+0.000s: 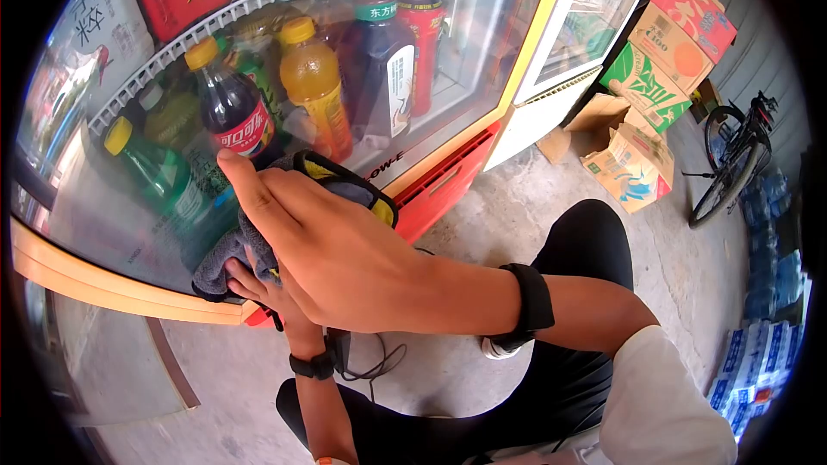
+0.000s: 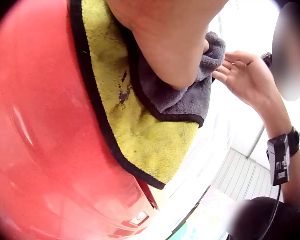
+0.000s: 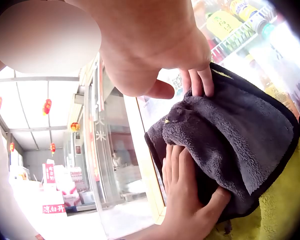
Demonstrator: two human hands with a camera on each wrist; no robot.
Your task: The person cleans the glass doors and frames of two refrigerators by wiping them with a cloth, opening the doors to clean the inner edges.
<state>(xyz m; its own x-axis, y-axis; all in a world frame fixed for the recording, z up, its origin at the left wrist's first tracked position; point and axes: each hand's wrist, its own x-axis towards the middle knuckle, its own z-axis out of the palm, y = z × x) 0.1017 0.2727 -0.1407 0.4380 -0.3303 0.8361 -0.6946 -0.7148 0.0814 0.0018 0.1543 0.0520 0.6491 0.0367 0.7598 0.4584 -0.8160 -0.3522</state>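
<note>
- Cloth (image 1: 221, 263) (grey plush, yellow other side, black trim): bunched vs. btm corner of fridge glass (image 1: 79, 194), by the tan frame (image 1: 112, 282); L wrist view has a yellow flap lying over the red panel (image 1: 433, 205).
- L hand (image 1: 269, 294): on the cloth, fingers fairly straight, tips tucked under a fold, thumb out to the side. Pressing or pinching? Can't tell; fold hides the tips.
- R hand (image 1: 340, 245): crosses above L hand in head view, index finger stretched out twd the glass, other fingertips at cloth's upper edge. Loose, not clenched; no firm hold on the cloth visible.
- Progress (my read): looks like a wipe-down of the door, prob. mid-job. Done so far as seen: cloth up vs. the pane, both hands at it.
- Left to do: unclear. No obvious line btwn wiped & unwiped glass; reflections make it hard to judge. Most of the pane is outside the cloth's cover, so can't confirm any of it as finished.
- Behind glass: cola bottle (image 1: 234, 108), orange bottle (image 1: 314, 86), green bottle (image 1: 158, 174), all clear of the work.
</note>
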